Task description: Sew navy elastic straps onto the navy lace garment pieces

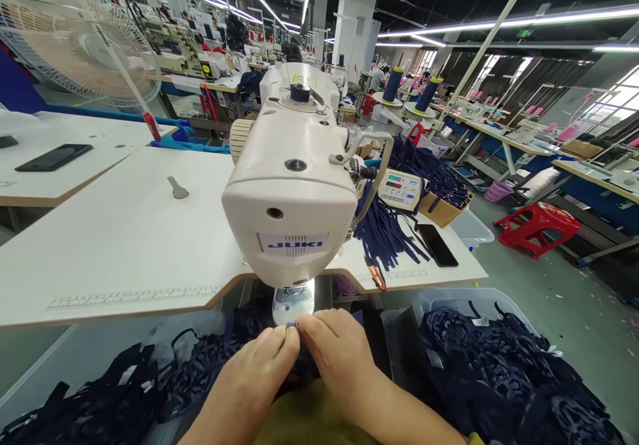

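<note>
My left hand [257, 372] is closed, thumb and fingers pinched on a small blue fabric strip [291, 324] whose end peeks out at the fingertips. Pressed close beside it, my right hand [339, 348] is closed too, fingers curled under at the same spot; my hand hides what it pinches. Both hands are just in front of the lit metal bed [293, 304] of a white JUKI sewing machine [294, 165]. The machine head hides the needle. Dark navy garment pieces hang below the hands, mostly covered by them.
Clear bins of navy lace garments stand left [114, 385] and right [509, 365]. On the tabletop [124, 245] lie a flat metal piece [178, 188], navy straps [384, 235], orange thread snips [376, 275] and a black phone [438, 245]. A control panel [401, 189] stands behind.
</note>
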A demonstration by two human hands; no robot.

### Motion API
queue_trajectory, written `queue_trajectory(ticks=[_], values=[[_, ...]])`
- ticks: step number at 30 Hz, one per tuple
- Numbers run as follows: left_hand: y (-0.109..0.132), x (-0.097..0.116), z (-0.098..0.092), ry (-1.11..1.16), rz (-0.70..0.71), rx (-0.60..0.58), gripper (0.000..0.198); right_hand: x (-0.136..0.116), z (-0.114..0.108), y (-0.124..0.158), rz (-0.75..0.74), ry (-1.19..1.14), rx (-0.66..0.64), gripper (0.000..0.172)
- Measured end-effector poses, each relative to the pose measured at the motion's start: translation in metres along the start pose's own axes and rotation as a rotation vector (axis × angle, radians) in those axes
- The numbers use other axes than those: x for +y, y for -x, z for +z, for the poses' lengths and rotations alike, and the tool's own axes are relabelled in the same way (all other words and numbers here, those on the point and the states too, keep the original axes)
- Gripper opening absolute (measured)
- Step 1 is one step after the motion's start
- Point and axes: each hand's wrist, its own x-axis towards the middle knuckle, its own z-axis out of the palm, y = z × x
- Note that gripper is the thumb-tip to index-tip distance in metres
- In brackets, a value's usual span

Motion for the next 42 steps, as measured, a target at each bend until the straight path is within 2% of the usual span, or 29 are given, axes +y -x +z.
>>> queue_trajectory(ticks=[3, 8, 10, 13, 18, 20, 23, 26, 28, 31, 33, 35, 38, 40, 42], values=[[0.001, 0.001, 0.001, -0.066, 0.003, 0.02, 0.028, 0.002, -0.002, 0.001, 0.013, -0.162, -0.044, 0.026], [0.003, 0.003, 0.004, -0.175, -0.025, 0.016, 0.025, 0.008, -0.023, -0.003, 0.135, -0.343, -0.322, 0.037], [0.003, 0.004, 0.005, -0.187, -0.004, -0.008, 0.024, 0.011, -0.029, -0.004, 0.141, -0.32, -0.359, 0.035], [0.001, 0.005, 0.006, -0.154, 0.001, -0.017, 0.026, 0.014, -0.029, -0.002, 0.129, -0.262, -0.292, 0.023], [-0.005, 0.013, 0.007, -0.07, -0.09, 0.067, 0.025, 0.012, -0.016, 0.001, 0.33, -0.358, -0.061, 0.017], [-0.005, 0.014, 0.008, -0.038, -0.101, 0.083, 0.023, 0.012, -0.012, 0.002, 0.377, -0.4, -0.051, 0.017], [-0.002, 0.012, 0.009, -0.013, -0.089, 0.077, 0.02, 0.015, -0.009, 0.003, 0.354, -0.45, -0.098, 0.016], [0.003, 0.007, 0.008, -0.001, -0.088, 0.004, 0.022, 0.02, -0.012, 0.006, 0.28, -0.439, -0.152, 0.018], [0.004, 0.006, 0.006, 0.063, -0.12, -0.075, 0.025, 0.022, -0.015, 0.009, 0.173, -0.369, -0.245, 0.022], [0.001, 0.007, 0.004, 0.216, -0.252, -0.279, 0.027, 0.023, -0.015, 0.016, -0.003, -0.176, -0.393, 0.017], [-0.001, 0.007, 0.004, 0.283, -0.344, -0.425, 0.028, 0.023, -0.014, 0.021, -0.025, -0.104, -0.43, 0.022], [0.001, 0.004, 0.006, 0.293, -0.362, -0.466, 0.028, 0.024, -0.012, 0.024, 0.053, -0.167, -0.432, 0.021], [0.009, -0.007, 0.01, 0.189, -0.327, -0.342, 0.032, 0.03, -0.009, 0.025, 0.326, -0.454, -0.381, 0.015], [0.016, -0.014, 0.013, 0.102, -0.394, -0.271, 0.036, 0.036, -0.004, 0.026, 0.551, -0.682, -0.342, 0.015], [0.021, -0.015, 0.016, 0.184, -0.507, -0.316, 0.037, 0.039, 0.003, 0.027, 0.748, -0.893, -0.297, 0.018]])
